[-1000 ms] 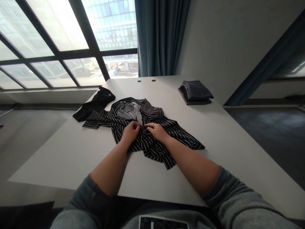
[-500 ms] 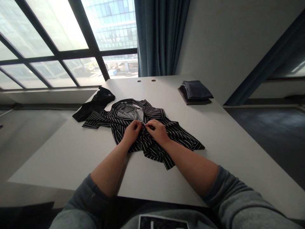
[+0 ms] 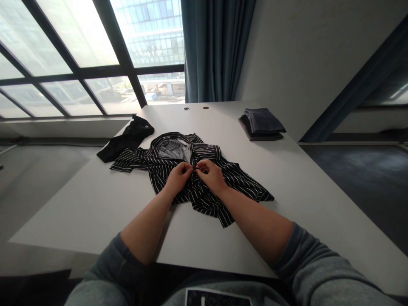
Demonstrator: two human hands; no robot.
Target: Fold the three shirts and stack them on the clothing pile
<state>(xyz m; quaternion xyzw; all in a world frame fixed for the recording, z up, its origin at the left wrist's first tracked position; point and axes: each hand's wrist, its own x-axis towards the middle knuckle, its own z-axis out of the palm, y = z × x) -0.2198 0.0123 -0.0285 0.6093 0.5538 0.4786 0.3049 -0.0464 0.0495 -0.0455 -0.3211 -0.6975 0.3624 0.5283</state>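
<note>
A black shirt with white stripes (image 3: 245, 178) lies spread and rumpled on the white table (image 3: 191, 246), its grey inner side showing through the open neck. At the shirt's front, below the neck opening, my left hand (image 3: 179, 176) pinches the cloth edge between thumb and forefinger. Just to its right, my right hand (image 3: 211, 175) pinches the same front edge, fingertips nearly meeting the left ones. Whatever small part lies between the fingertips is too small to make out.
A crumpled black garment (image 3: 127, 138) lies at the table's left edge, touching the striped sleeve. Folded dark clothes (image 3: 263, 123) are stacked at the back right. Two round holes sit near the far edge. Behind are a window (image 3: 159, 34) and a blue curtain (image 3: 216, 51).
Both hands have shifted very slightly at the shirt front, and their fingertips have drawn a little closer together. The shirt stays where it was.
</note>
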